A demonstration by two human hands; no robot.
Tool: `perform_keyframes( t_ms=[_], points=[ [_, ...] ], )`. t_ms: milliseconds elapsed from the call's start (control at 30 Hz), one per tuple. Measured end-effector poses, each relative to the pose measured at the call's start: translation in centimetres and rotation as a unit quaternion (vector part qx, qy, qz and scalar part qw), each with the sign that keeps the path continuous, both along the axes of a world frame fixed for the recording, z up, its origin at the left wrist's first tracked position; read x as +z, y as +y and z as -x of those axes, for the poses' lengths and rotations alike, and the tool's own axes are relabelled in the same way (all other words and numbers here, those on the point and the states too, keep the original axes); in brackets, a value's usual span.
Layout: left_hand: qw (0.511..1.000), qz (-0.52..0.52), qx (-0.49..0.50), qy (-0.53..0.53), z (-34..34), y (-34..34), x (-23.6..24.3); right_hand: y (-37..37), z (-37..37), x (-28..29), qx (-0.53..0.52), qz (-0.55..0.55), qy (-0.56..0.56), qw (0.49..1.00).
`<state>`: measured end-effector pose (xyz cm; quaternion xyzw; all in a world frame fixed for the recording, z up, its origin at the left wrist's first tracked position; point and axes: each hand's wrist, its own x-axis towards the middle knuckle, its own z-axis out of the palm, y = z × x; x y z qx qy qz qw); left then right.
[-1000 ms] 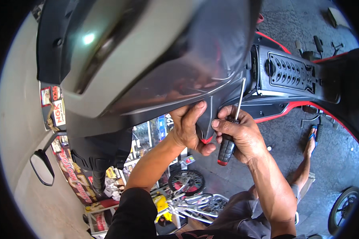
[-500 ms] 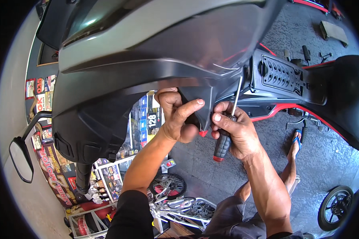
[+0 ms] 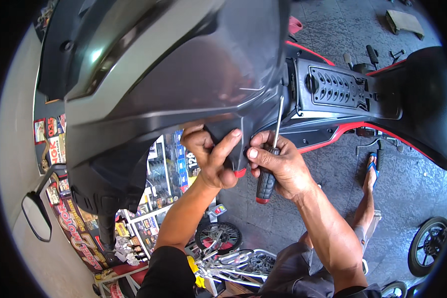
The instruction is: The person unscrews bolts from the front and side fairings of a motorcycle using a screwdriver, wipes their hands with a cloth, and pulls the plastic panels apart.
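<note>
A large dark plastic body panel (image 3: 184, 82) of a scooter spans the upper left and middle. My left hand (image 3: 209, 158) is closed on its lower corner, with fingers behind the edge and the thumb below. A small red piece (image 3: 240, 173) shows at the tip of that corner. My right hand (image 3: 288, 166) holds a screwdriver (image 3: 266, 185) with a ribbed black handle and red end, its shaft pointing up. The thumb and index finger of that hand pinch close to the panel's right edge; whether they hold anything there is hidden.
The scooter's footboard (image 3: 335, 89) and black seat (image 3: 422, 99) extend right. A mirror (image 3: 36, 216) sticks out at left. Shelves of packaged goods (image 3: 156, 174) stand behind the panel. Below lie a bare frame (image 3: 228, 268) and a wheel (image 3: 218, 236); another wheel (image 3: 428, 247) is at lower right.
The panel and both hands appear slightly further left, and the panel sits at a different tilt in view. Both hands keep the same grip.
</note>
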<state>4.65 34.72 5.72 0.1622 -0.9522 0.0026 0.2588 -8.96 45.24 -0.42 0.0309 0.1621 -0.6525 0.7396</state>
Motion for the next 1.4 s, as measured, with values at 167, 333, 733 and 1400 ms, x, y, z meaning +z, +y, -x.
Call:
perform_keyframes(
  t_ms=[167,333,733,1400],
  points=[
    [0.995,0.029,-0.066,-0.061,1.6,-0.5,1.4,0.3,0.4,-0.8,0.005,0.011,-0.030,0.999],
    [0.992,-0.014,-0.078,-0.099,2.4,-0.4,1.6,0.9,1.3,-1.3,-0.008,-0.004,-0.019,1.000],
    [0.987,0.044,-0.060,-0.141,1.8,-0.1,1.9,16.5,7.7,0.0,0.117,-0.054,0.528,0.840],
    [0.988,0.020,-0.034,-0.150,2.3,0.5,2.1,8.7,13.2,4.6,0.056,0.158,0.694,0.701]
  ],
)
